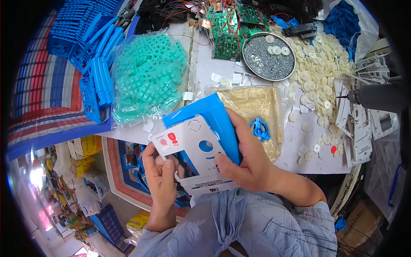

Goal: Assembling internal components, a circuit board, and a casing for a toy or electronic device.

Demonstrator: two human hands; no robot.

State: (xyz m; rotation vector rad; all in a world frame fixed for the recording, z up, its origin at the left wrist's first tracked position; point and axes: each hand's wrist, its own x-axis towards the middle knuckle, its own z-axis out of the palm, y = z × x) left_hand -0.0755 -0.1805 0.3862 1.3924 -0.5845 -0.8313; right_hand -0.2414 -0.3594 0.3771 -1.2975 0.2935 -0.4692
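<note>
In front of my body I hold a white plastic front panel (pixel 192 132) together with a blue plastic housing (pixel 214 107), tilted to the left. The panel has a round hole, a rectangular window and small red prints. My right hand (pixel 252 160) grips both parts from the right, its thumb on the panel's face and its fingers behind the blue housing. Closed on the panel's left edge, my left hand (pixel 162 175) has its thumb and fingers by the window. Just right of the housing, a blue wheel-shaped part (pixel 260 129) lies on a plastic-wrapped yellowish pad (pixel 274 100).
A clear bag of green rubber keypads (pixel 147 73) lies behind left, with blue frames (pixel 98 81) stacked beyond. Behind right are a round dish of screws (pixel 263 60), circuit boards (pixel 227 45) and cream discs (pixel 306 77). A dark power screwdriver (pixel 379 96) juts in above white panels (pixel 359 135).
</note>
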